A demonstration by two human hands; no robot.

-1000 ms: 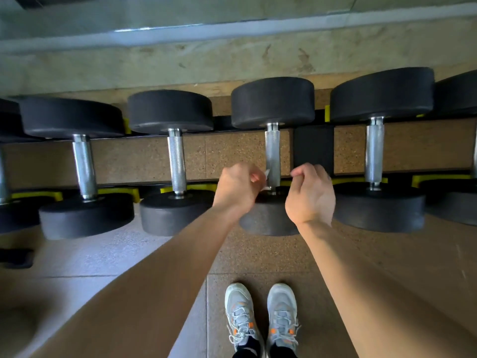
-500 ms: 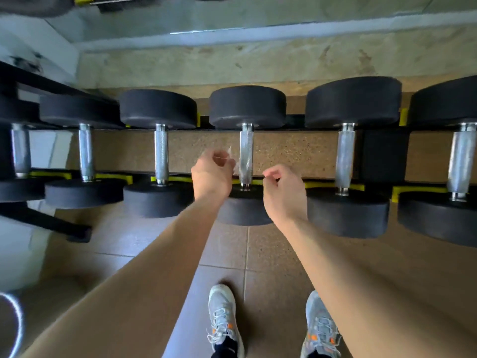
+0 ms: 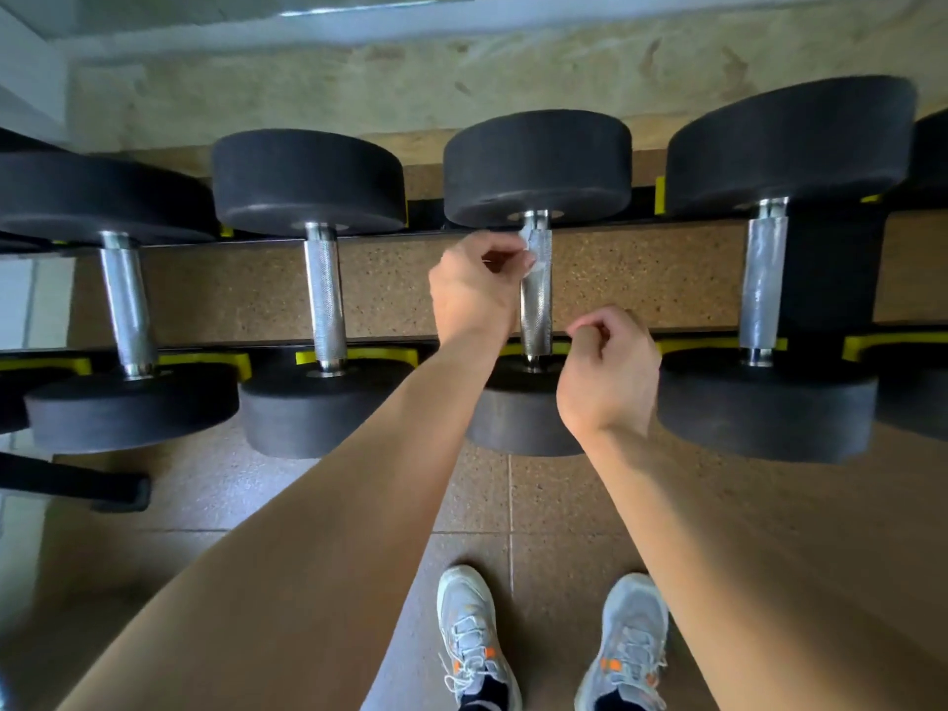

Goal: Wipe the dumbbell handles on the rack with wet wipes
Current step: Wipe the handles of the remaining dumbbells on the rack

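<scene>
Several black dumbbells lie across a low rack (image 3: 718,343) with yellow cradles, their knurled steel handles pointing away from me. My left hand (image 3: 474,287) pinches a small white wet wipe (image 3: 528,248) against the upper left side of the middle dumbbell handle (image 3: 536,295). My right hand (image 3: 608,372) hovers with curled fingers just right of that handle's near end, above the near weight; I see nothing in it.
Neighbouring handles stand to the left (image 3: 324,295) and right (image 3: 762,284). A black rack foot (image 3: 77,484) sticks out at the lower left. My two grey shoes (image 3: 472,638) stand on the brown tiled floor below the rack.
My left hand has moved up along the middle handle toward the far weight with the wipe. The right hand stays near the handle's near end. The camera has leaned closer.
</scene>
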